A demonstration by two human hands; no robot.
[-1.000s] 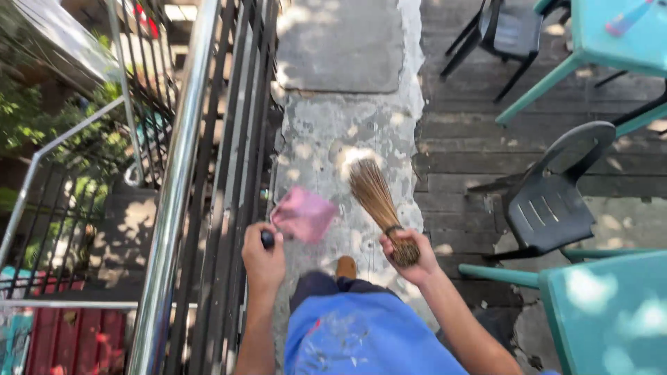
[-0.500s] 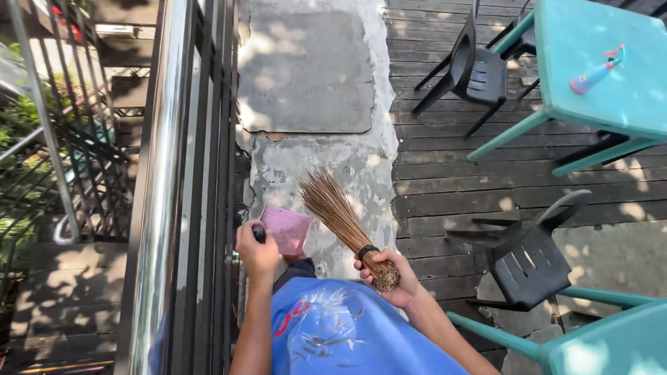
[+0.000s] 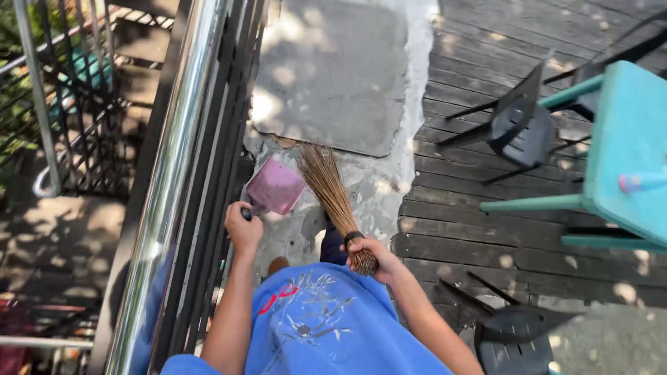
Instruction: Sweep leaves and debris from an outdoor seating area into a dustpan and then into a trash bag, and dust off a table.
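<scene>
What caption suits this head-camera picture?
Left hand holds a pink dustpan, right hand a straw broom.

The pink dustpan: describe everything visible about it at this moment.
The pink dustpan looks like plastic, a flat scoop with a dark handle. The left hand grips the handle, holding the pan tilted, mouth toward the broom bristles, low over the pale concrete floor beside the black railing. The bristle tips sit at its right edge; actual contact is unclear. Whether it holds debris cannot be told.
</scene>
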